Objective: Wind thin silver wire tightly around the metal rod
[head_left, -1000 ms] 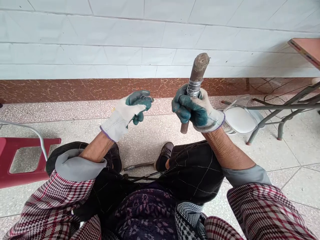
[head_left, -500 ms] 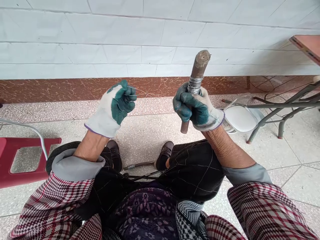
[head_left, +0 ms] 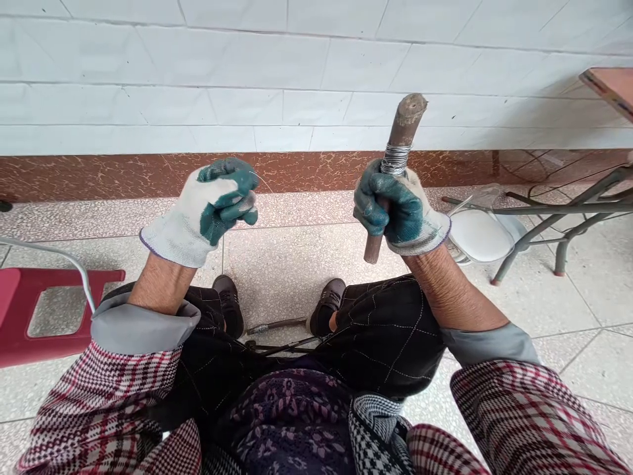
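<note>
Both hands wear white gloves with green palms. My right hand (head_left: 398, 211) is wrapped round a rusty metal rod (head_left: 403, 128) held nearly upright, tilted right. A coil of thin silver wire (head_left: 395, 160) is wound round the rod just above my fist. My left hand (head_left: 210, 204) is closed in a pinch on the thin wire's free end (head_left: 264, 181), which runs faintly toward the rod. The hands are held apart above my knees.
I sit facing a white tiled wall with a brown skirting. A red plastic stool (head_left: 34, 316) stands at the left, a white bowl-like thing (head_left: 477, 234) and a metal table frame (head_left: 558, 218) at the right. Long metal tools (head_left: 274, 326) lie on the floor between my shoes.
My left hand has drawn away to the left and turned, keeping its pinch on the wire. The rod in my right hand has shifted slightly right.
</note>
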### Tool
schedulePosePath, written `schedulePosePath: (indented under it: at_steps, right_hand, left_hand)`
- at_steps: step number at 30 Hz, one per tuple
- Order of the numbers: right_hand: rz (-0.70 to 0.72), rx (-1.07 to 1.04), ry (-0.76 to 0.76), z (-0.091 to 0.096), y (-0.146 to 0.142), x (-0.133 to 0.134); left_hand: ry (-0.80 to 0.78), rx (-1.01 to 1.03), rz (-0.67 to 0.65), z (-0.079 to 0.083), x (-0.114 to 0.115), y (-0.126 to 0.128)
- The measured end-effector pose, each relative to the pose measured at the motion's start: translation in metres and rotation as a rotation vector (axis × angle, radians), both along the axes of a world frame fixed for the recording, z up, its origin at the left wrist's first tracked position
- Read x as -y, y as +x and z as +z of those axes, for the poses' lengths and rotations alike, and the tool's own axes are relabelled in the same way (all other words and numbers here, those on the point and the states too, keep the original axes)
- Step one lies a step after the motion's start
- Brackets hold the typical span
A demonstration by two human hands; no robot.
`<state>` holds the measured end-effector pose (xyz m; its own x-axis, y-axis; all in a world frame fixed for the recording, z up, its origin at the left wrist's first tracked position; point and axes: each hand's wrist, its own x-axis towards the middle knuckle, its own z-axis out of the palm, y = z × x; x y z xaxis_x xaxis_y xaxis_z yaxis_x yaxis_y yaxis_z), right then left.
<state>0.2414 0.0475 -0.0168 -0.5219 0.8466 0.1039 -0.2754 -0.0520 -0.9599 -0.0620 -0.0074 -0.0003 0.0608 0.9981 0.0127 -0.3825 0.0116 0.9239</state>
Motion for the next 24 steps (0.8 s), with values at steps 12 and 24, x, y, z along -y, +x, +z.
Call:
schedulePosePath:
  at_steps: [12, 24]
  right_hand:
    - [-0.025, 0.009, -0.025, 0.003, 0.019, -0.017]
    - [-0.135, 0.01, -0.009, 0.001, -0.009, -0.006]
  left_hand:
    - [0.404, -0.467, -0.09, -0.008, 0.001, -0.014]
    - [0.163, -0.228, 0.241, 0.004, 0.004, 0.015]
